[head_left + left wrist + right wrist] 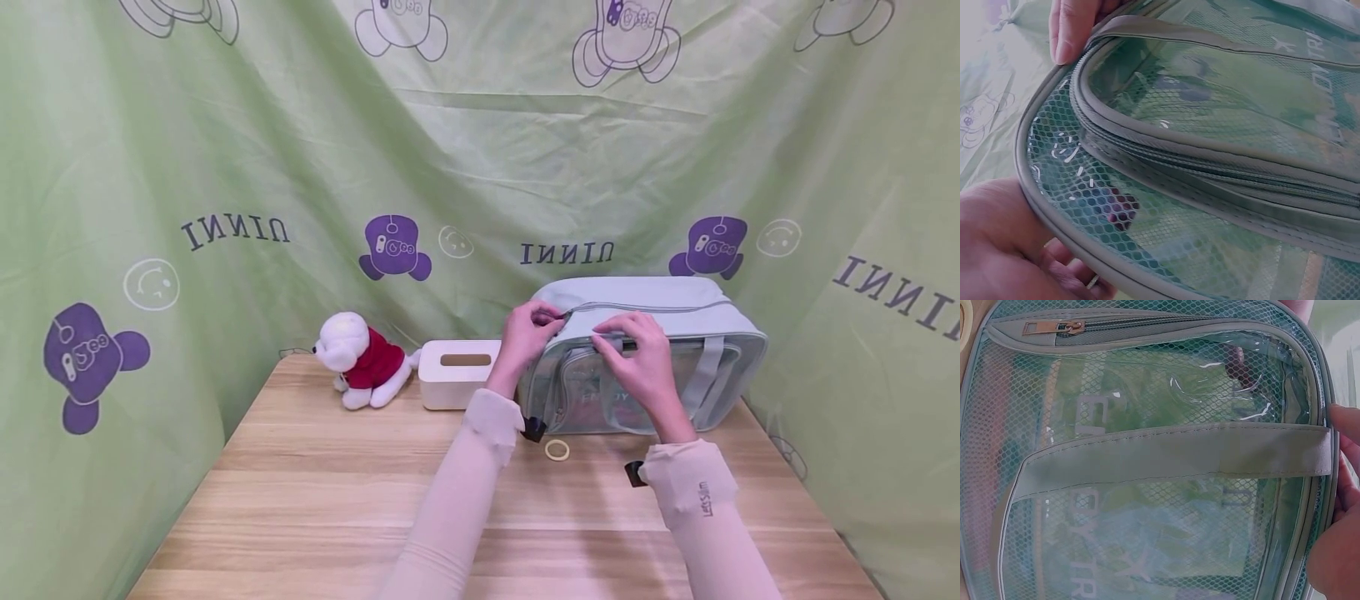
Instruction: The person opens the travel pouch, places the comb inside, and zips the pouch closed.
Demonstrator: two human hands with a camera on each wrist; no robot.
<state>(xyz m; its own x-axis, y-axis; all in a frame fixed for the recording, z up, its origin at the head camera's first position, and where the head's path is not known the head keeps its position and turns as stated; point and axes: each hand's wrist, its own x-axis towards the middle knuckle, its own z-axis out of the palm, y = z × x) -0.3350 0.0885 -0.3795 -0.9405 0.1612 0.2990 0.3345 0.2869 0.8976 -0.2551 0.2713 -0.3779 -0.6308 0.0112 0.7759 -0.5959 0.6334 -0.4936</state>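
A pale blue-green travel bag [637, 292] with a clear, mesh-patterned front stands at the back right of the table. My left hand [528, 329] grips its top left corner beside the top zipper [637, 307]; in the left wrist view the fingers curl behind the piped edge. Further right, my right hand [637, 350] pinches the top front edge near a strap [1172, 456]. A front pocket has its own zipper with a metal pull [1054, 327]. Through the clear front, the bag's inside shows only dimly.
A white tissue box [457, 379] with a slotted top stands left of the bag. Beside it sits a white plush dog [367, 362] in a red top. A small pale yellow ring [557, 451] lies in front of the bag. Green printed cloth [480, 167] hangs behind the wooden table [337, 500].
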